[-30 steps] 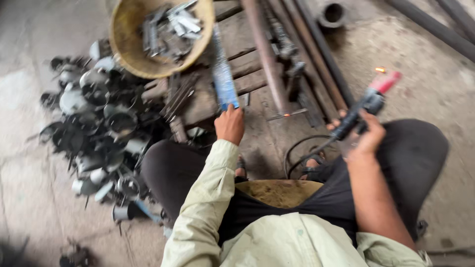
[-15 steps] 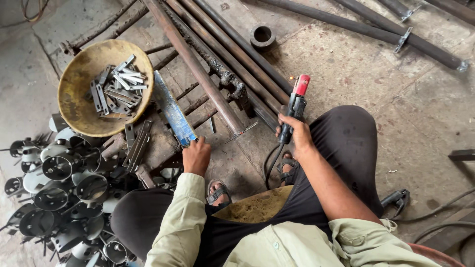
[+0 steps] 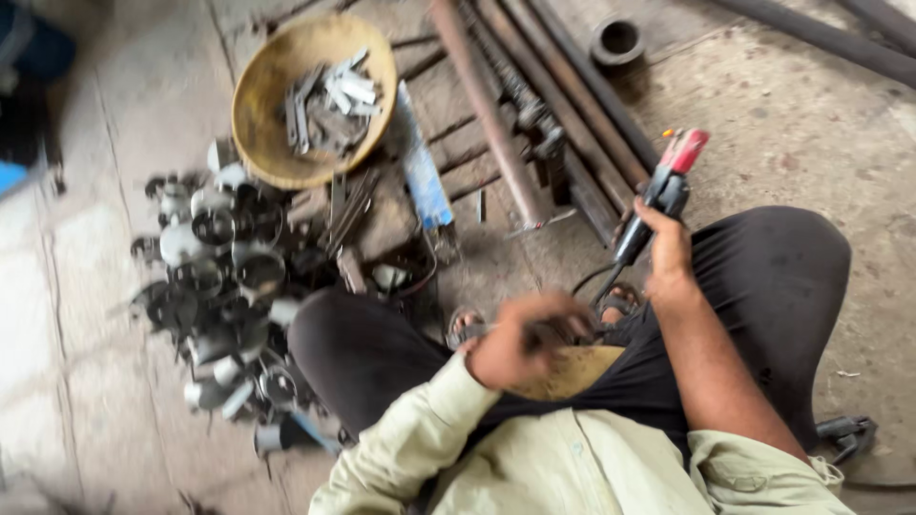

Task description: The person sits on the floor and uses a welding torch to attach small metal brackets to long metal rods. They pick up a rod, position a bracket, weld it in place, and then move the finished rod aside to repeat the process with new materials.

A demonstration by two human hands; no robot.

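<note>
1. The right hand (image 3: 668, 250) is wrapped tight around the black handle of a welding electrode holder (image 3: 660, 195). The holder is long and thin, with a red tip that points up and away from the person.
2. A dark cable (image 3: 584, 282) curves down from the bottom of the holder toward the person's sandal (image 3: 465, 326).
3. The left hand (image 3: 520, 341) is blurry. It sits low by the lap, just over a flat tan piece (image 3: 572, 374). The fingers look curled, but I cannot tell if they hold anything.
4. A round yellow bowl (image 3: 262, 133) sits on the floor. It looks worn and dusty. Inside is a loose pile of small flat grey metal strips (image 3: 334, 100).
5. Just right of the bowl lies a long blue flat piece (image 3: 421, 172), scratched and dull.
6. Long rusty pipes (image 3: 487, 110) and dark rods lie side by side on the floor, close to the holder.
7. A short dark ring of pipe (image 3: 615, 40) stands alone past the pipes.
8. To the person's left is a big heap of round grey metal cups and rings (image 3: 219, 267), shiny in spots, all touching each other.
9. The concrete floor (image 3: 792, 114) is rough and stained.
</note>
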